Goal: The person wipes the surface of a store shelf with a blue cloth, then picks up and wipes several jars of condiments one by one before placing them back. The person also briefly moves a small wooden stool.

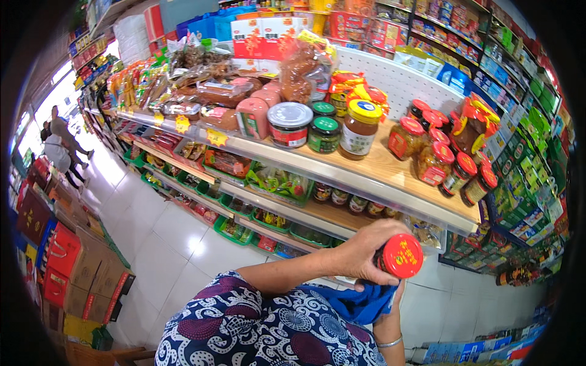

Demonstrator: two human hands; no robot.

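My left hand [373, 240] grips a jar with a red lid [403, 256] from its side; the lid faces up towards me and bears yellow writing. Just below it, my right hand [397, 299] holds a blue cloth [361, 302] against the jar's lower part. Cloth and jar hide most of the right fingers. Both hands are in front of a wooden shelf [366, 176]. Red-lidded jars [437, 160] stand grouped at its right end. Left of them are a honey-coloured jar with a yellow lid [360, 130] and green-lidded jars [324, 135].
Packaged sausages [224, 91], a silver-lidded tub [289, 126] and bagged snacks fill the upper shelf's left part. Lower shelves hold green baskets [233, 230] and more jars [339, 196]. Cardboard boxes [87, 283] are stacked at left on the tiled floor [169, 233]. Two people [64, 142] are farther off.
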